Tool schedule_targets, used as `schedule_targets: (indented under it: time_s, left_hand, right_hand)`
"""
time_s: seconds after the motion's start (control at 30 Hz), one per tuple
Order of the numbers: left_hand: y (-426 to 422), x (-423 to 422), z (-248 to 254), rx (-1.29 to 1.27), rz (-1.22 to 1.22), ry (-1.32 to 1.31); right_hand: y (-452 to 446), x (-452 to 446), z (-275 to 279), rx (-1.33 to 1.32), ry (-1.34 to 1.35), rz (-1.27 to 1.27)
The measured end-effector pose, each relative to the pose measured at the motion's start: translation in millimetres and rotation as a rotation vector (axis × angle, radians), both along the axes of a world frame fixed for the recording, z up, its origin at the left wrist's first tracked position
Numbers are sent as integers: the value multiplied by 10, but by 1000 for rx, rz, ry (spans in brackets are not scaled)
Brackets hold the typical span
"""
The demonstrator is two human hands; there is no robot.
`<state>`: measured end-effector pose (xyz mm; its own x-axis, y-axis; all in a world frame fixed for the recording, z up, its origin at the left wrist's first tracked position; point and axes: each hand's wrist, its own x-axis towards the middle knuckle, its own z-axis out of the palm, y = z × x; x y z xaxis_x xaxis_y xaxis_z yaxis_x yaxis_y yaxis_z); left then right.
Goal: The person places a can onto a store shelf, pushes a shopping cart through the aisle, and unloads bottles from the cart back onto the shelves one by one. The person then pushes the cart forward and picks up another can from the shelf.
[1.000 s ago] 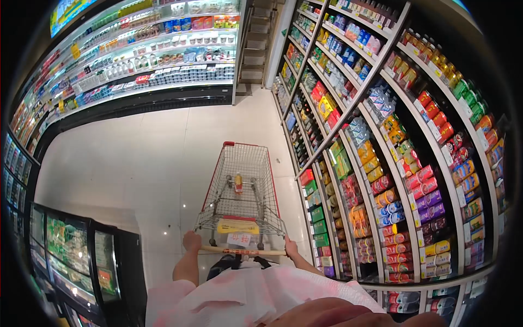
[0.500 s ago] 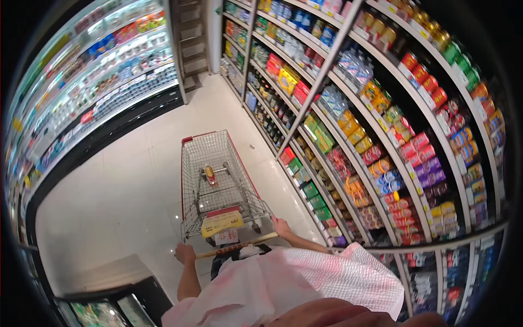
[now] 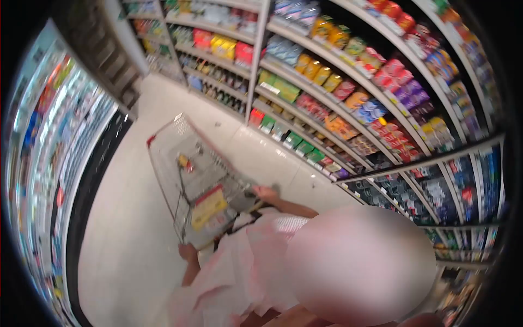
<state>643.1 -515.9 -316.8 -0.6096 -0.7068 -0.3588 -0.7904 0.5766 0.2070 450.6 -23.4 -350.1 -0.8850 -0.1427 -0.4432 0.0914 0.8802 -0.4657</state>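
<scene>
A wire shopping cart (image 3: 151, 140) with red trim stands in front of me, slanting toward the upper left. My left hand (image 3: 188, 252) is closed round the left end of its handlebar. Farther right, my right hand (image 3: 266, 193) grips the other end of the bar. A yellow and white sign (image 3: 209, 210) hangs on the near end of the basket. Inside the cart lies one small red and gold item (image 3: 185, 163), too blurred to name. Part of the handlebar is hidden by my pale pink-and-white clothing (image 3: 239, 267).
Shelves (image 3: 260, 43) of cans, bottles and multipacks run along the right side. A lit refrigerated case (image 3: 41, 163) with a dark base lines the left. Pale shiny floor tiles (image 3: 122, 234) lie between them. A brown slatted structure (image 3: 101, 54) stands at the far end.
My view has swung right, so the cart, the fridge case and the shelves sit farther left. The cart now appears more tilted. Both hands keep their hold on the bar.
</scene>
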Motion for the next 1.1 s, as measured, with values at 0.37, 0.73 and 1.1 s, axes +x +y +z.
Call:
schedule_targets:
  time_s: [0.37, 0.73, 1.1]
  left_hand:
    - [622, -349, 520, 96, 135, 62]
    - [1920, 96, 541, 18, 141, 198]
    - [2728, 299, 592, 32, 206, 198]
  right_hand:
    - [342, -307, 662, -87, -179, -326]
    - [1514, 7, 427, 24, -60, -293]
    - [1998, 215, 1213, 113, -104, -376]
